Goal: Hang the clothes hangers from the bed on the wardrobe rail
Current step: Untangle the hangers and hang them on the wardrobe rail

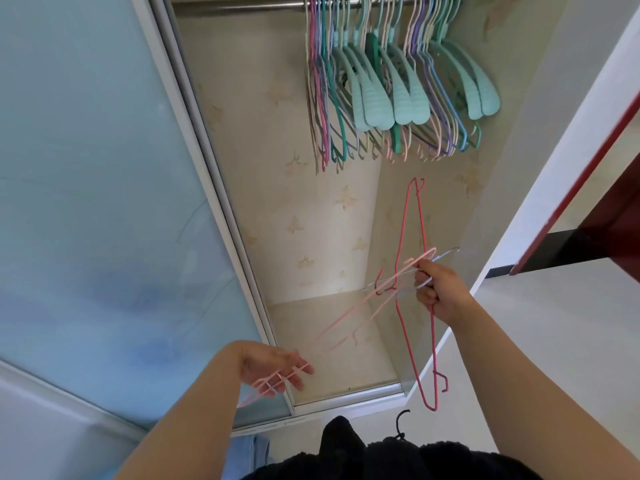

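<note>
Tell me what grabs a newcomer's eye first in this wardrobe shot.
A dense bunch of pastel hangers crowds the right part of the wardrobe rail at the top. Below, the right hand grips a tangle with a dark pink wire hanger, while the left hand touches a pale pink one.

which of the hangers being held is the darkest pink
The dark pink wire hanger gripped by the right hand, standing nearly vertical. The others held are pale pink or grey-white and lie slanted toward the left hand.
</note>
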